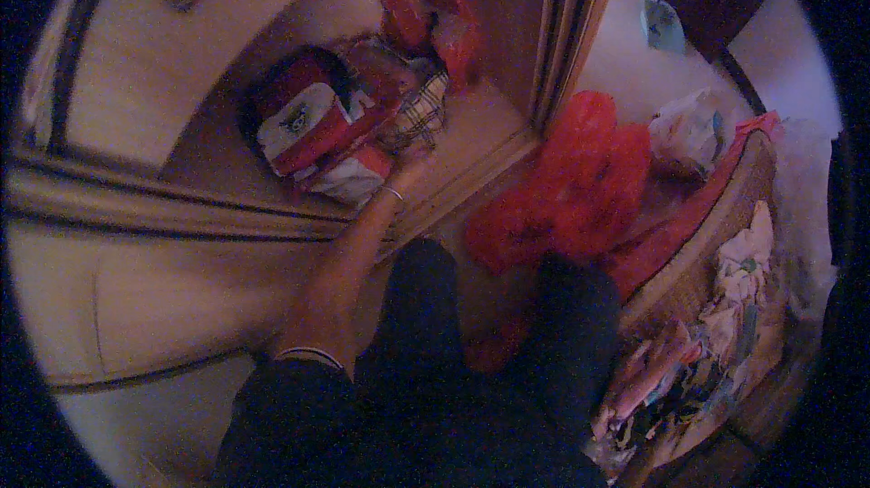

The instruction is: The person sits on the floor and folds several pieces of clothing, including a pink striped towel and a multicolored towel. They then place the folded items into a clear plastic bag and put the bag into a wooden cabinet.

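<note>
My left hand (413, 160), blurred, reaches into the bottom of a wooden cupboard. It is at the near side of a piled bundle of cloth items. In that bundle a red, white and black item (302, 122) bears a printed emblem. Beside it lies a beige plaid cloth (423, 107), right by my fingers. I cannot tell whether the fingers grip anything. Behind the bundle are red plastic-like bags (454, 36). My right hand is out of view.
The cupboard's wooden frame (469, 172) runs past my knees, with a pale door panel (183, 291) at left. Red bags (578, 182) stand on the floor. A large basket (707, 216) of mixed clothes or cloths is at right, near a whitish plastic bag (690, 131).
</note>
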A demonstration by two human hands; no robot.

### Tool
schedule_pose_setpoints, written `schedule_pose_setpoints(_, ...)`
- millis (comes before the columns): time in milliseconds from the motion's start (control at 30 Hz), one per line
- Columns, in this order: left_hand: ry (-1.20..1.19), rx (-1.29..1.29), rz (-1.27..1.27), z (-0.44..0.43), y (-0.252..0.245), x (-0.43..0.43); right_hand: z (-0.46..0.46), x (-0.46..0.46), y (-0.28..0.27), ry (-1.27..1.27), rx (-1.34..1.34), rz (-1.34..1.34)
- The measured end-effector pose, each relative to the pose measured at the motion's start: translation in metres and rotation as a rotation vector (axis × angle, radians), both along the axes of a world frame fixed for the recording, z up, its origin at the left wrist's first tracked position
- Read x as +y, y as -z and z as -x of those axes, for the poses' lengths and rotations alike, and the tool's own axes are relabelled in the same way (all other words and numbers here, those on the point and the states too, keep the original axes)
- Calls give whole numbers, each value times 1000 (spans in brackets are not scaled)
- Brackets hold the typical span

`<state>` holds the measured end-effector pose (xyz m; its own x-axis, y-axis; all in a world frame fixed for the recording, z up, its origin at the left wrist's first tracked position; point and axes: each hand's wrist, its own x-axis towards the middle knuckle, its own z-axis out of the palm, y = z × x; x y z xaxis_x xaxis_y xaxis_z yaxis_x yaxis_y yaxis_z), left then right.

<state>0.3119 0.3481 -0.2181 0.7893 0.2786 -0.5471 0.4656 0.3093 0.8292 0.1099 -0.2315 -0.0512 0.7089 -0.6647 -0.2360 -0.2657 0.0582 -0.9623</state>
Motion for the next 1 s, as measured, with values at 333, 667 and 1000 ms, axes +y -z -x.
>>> schedule_pose_setpoints(333,-84,-21,-170,-25,6,86,-84,116,-35,171,-19,-39)
schedule_pose_setpoints(667,-435,-211,-851,-62,-23,105,-91,91,-33,158,-70,51)
schedule_pose_setpoints(1000,-155,-10,-1084,-97,28,115,-104,102,-50,253,83,-236)
